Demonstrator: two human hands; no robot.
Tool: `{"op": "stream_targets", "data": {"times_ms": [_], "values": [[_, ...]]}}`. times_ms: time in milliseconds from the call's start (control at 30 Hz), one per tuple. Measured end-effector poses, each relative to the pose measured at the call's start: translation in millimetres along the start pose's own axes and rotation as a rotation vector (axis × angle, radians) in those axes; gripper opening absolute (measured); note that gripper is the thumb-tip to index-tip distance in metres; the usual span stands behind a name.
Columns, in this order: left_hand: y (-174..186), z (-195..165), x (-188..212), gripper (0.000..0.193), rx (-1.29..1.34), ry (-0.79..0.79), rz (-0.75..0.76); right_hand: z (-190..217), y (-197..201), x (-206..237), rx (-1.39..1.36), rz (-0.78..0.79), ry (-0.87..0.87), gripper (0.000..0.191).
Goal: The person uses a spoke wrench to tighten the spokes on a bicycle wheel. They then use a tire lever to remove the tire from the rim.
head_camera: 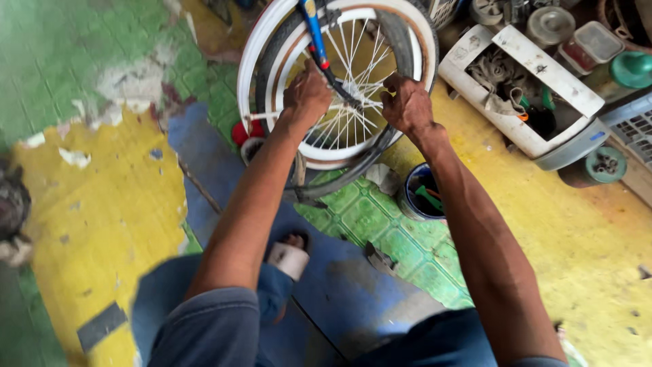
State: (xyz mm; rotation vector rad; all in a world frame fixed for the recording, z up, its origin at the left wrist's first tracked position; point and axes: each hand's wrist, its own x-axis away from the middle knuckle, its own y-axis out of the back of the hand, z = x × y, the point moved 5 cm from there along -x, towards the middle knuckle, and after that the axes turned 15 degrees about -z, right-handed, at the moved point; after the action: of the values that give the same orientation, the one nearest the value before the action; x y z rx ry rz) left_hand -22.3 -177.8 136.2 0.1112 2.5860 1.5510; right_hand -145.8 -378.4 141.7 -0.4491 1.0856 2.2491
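A worn floor of flaking yellow, green and blue paint fills the view, seen from above by a crouching person in blue trousers. At the top centre stands a small bicycle wheel with a white rim, black tyre and thin silver spokes, held upright with a blue metal fork blade running down across it to the hub. To the right of the wheel lies a long white plastic tray of tangled parts and tools, with lidded jars and tins beyond it.

Both bare forearms reach forward to the wheel. The left hand lies against the spokes just left of the hub, right beside the lower end of the blue fork; its fingers are curled inward, but what they grip is hidden under the knuckles. The right hand sits on the right side of the wheel, its fingers bent and closed around the black tyre and rim edge. The hub lies between the two hands.

Below the right forearm stands a small blue tin holding green-handled tools. A sandalled foot rests on the blue floor patch below the wheel.
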Motion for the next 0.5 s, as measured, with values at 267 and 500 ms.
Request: {"op": "stream_targets", "data": {"times_ms": [267,500], "values": [[-11,26,31,0.051,0.146,-0.082,-0.163,34,-23,9,0.061,0.080,0.067,0.026],[-10,50,16,0.058,0.198,-0.102,-0.161,76,-60,7,0.104,0.094,0.075,0.024]]}}
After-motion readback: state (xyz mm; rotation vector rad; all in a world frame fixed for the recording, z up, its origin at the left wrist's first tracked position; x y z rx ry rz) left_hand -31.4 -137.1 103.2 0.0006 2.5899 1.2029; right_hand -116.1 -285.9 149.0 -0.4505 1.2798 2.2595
